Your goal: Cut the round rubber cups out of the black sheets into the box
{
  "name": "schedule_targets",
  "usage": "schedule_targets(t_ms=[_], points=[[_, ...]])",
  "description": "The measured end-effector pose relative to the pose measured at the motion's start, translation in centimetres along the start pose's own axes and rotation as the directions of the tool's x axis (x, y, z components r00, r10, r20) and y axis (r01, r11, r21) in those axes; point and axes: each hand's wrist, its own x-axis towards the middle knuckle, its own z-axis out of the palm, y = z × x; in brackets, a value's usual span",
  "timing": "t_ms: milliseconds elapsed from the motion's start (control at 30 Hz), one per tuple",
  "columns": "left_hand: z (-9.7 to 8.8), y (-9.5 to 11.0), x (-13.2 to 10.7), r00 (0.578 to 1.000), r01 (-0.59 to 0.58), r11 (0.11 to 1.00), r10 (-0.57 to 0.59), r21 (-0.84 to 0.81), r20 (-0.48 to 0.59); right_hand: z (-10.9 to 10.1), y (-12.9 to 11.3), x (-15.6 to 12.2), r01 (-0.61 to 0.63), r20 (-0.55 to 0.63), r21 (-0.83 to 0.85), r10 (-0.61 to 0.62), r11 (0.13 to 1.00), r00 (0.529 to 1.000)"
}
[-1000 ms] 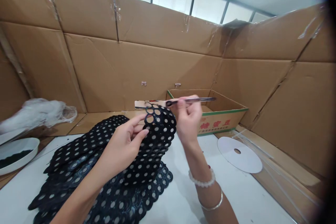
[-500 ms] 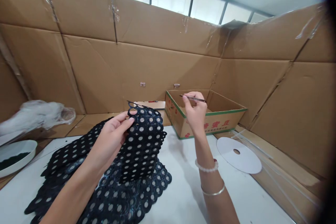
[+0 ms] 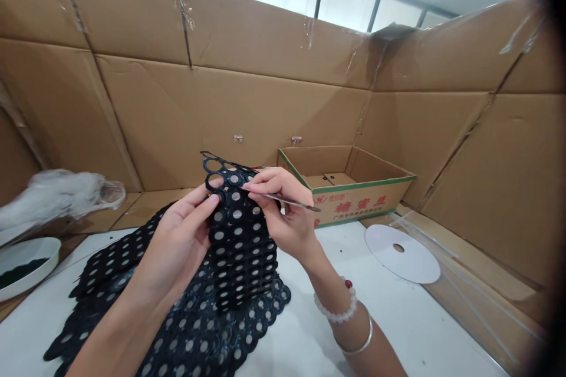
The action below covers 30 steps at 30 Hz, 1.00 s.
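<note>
Two hands: bare, both raised over the bench, working on the same piece.
Left hand: fingers curled, pinching the upper part of the black punched sheet with round holes and a scalloped edge.
Right hand: nearly closed, pinching slim steel tweezers pencil-style right beside the sheet.
Sheet: one strip lifted upright, the rest heaped on the white bench.
Handling: looks light and floppy, and the thin top rings seem easy to snag or tear, so I'd grip the wider web lower down.
Nearby: an open cardboard box with green trim and a white card disc with a centre hole.
</note>
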Motion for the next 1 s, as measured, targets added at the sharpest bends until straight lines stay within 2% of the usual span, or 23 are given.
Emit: schedule_targets(t_ms=[100, 167, 267, 400, 533, 667, 767, 867, 933, 1000], points=[[0.0, -0.2, -0.1, 0.999, -0.033, 0.999, 0.033, 0.029, 0.006, 0.3, -0.2, -0.2, 0.109, 0.020, -0.089, -0.108, 0.990, 0.994], [-0.3, -0.7, 0.1, 0.992, -0.124, 0.986, 0.120, 0.113, 0.049, 0.6, -0.1, -0.6, 0.196, 0.058, -0.191, -0.188, 0.962, 0.980], [-0.8, -1.4, 0.5, 0.959, -0.279, 0.934, 0.258, 0.222, 0.119, 1.2, 0.1, -1.2, 0.298, 0.091, -0.347, -0.284, 0.889, 0.954], [-1.0, -2.0, 0.9, 0.933, -0.353, 0.900, 0.318, 0.257, 0.169, 1.6, 0.1, -1.7, 0.249, 0.069, -0.415, -0.242, 0.875, 0.968], [-0.9, -2.1, 0.9, 0.924, -0.376, 0.876, 0.330, 0.303, 0.194, 1.6, 0.3, -1.8, 0.222, 0.081, -0.503, -0.210, 0.835, 0.974], [-0.9, -2.2, 1.2, 0.916, -0.397, 0.847, 0.344, 0.353, 0.204, 1.4, 0.9, -2.0, 0.235, 0.083, -0.450, -0.222, 0.862, 0.971], [-1.1, -2.3, 1.4, 0.915, -0.402, 0.822, 0.342, 0.404, 0.215, 1.5, 1.1, -2.1, 0.145, 0.013, -0.360, -0.151, 0.922, 0.988], [-1.2, -2.3, 1.3, 0.923, -0.382, 0.815, 0.310, 0.435, 0.230, 1.3, 0.5, -1.6, -0.080, -0.157, -0.282, 0.036, 0.956, 0.987], [-1.1, -2.2, 1.2, 0.932, -0.354, 0.822, 0.273, 0.446, 0.238, 0.4, 0.3, -0.6, -0.237, -0.274, -0.158, 0.188, 0.959, 0.943], [-1.1, -2.1, 1.0, 0.942, -0.322, 0.832, 0.233, 0.451, 0.244, -1.5, 0.8, 0.4, -0.313, -0.390, -0.074, 0.261, 0.947, 0.883]])
